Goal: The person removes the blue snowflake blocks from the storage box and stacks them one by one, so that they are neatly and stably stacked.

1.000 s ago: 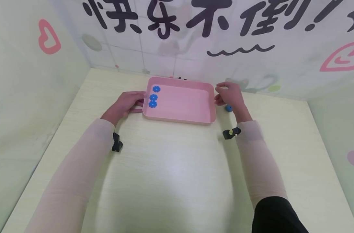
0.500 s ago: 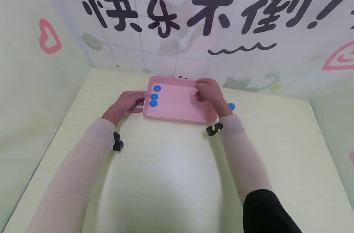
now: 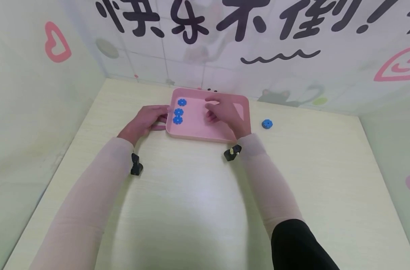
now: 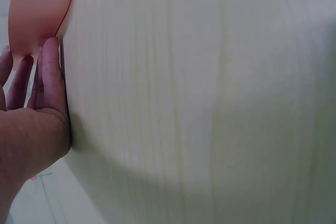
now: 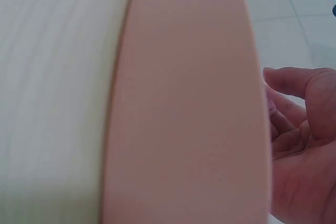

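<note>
Fingers: left hand's [image 3: 145,119] straight against the pink tray's [image 3: 195,129] left end; right hand's [image 3: 224,111] bent over its middle, grip unclear | three blue flower pieces [image 3: 178,112] inside, left end; another blue piece [image 3: 267,124] on the worktop [image 3: 191,202], right | best: brace the tray, lower gently, avoid nudging the row

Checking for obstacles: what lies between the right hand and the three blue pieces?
Head view: only bare tray floor shows between the right hand and the pieces.
</note>
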The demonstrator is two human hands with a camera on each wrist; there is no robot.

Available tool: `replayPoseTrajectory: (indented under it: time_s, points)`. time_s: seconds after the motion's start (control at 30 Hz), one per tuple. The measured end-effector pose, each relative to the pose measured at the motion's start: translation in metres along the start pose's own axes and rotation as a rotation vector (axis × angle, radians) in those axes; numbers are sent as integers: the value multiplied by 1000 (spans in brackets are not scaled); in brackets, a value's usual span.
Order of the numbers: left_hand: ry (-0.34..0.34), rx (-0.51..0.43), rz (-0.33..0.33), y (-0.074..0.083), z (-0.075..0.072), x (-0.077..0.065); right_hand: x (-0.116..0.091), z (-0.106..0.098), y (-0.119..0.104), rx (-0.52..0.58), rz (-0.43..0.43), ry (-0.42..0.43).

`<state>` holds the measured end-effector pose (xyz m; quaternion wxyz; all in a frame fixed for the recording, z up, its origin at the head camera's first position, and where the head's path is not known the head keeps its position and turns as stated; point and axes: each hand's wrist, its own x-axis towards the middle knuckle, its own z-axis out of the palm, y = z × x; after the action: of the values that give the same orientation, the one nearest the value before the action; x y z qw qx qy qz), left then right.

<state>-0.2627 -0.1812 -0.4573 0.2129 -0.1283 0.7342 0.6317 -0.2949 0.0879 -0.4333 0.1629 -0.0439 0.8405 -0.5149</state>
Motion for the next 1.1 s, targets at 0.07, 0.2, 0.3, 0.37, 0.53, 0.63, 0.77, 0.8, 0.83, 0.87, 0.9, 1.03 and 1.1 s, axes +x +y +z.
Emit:
replayPoseTrajectory:
  time_s: [0.07, 0.2, 0.3, 0.37, 0.53, 0.63, 0.77, 0.8, 0.83, 0.87, 0.9, 1.03, 1.1]
  points:
    - [1, -4, 1, 0, 0, 0, 3, 8, 0, -9, -25, -14]
    - [2, -5, 3, -1, 0, 1, 7, 22, 1, -17, -32, -52]
    - [4, -5, 0, -1, -1, 2, 7, 33, 1, 13, -20, -98]
    - [3, -6, -3, -2, -2, 3, 7, 39, 1, 41, -17, -130]
    - [-2, -3, -7, -4, -3, 5, 4, 51, 2, 63, -50, -175]
    - [-7, -9, -4, -5, -3, 6, 5, 57, 3, 69, -74, -189]
    - [-12, -10, 1, -5, -2, 5, 6, 64, 2, 92, -75, -205]
    - [-15, -9, 3, -5, -3, 5, 6, 65, 1, 90, -75, -209]
    - [-16, -9, 3, -4, -3, 4, 6, 67, 1, 84, -74, -214]
    - [-20, -7, 3, -4, -3, 4, 7, 69, 1, 77, -70, -219]
    - [-24, -9, 3, -4, -3, 4, 7, 70, 1, 67, -67, -224]
    - [-35, -11, 1, -3, -3, 4, 9, 74, 0, 15, -65, -244]
    - [-33, -12, 0, -3, -3, 4, 10, 76, 0, -12, -68, -248]
